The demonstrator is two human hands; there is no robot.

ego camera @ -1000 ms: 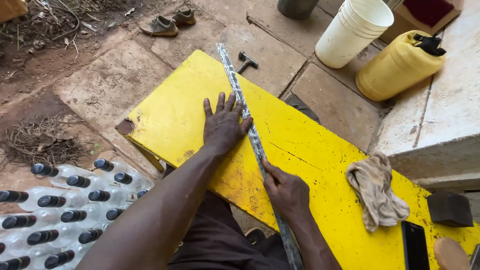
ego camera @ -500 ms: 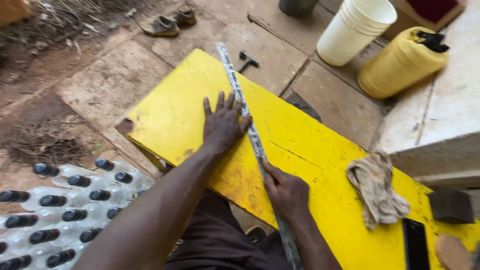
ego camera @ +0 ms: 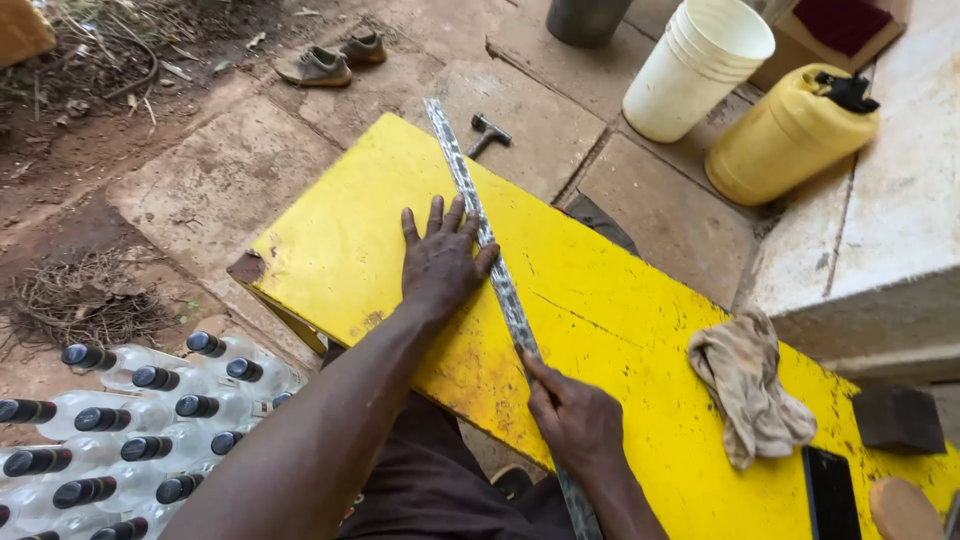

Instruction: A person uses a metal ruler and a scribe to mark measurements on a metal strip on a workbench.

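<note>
- Your left hand [ego camera: 440, 262] lies flat, fingers spread, pinning the metal straightedge [ego camera: 500, 285] across the yellow board [ego camera: 330, 250].
- Your right hand [ego camera: 578, 418] pinches its near end.
- Straightedge placed; no fresh line shows yet.

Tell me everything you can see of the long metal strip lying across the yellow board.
The metal strip is a long, narrow, flat bar, grey and mottled with wear or paint flecks. It lies flat and diagonal on the yellow board, its far end overhanging the board's top edge near a small hammer, its near end running off past the board's front edge. The left hand presses flat beside it, fingertips touching its edge; the right hand pins it lower down.
</note>
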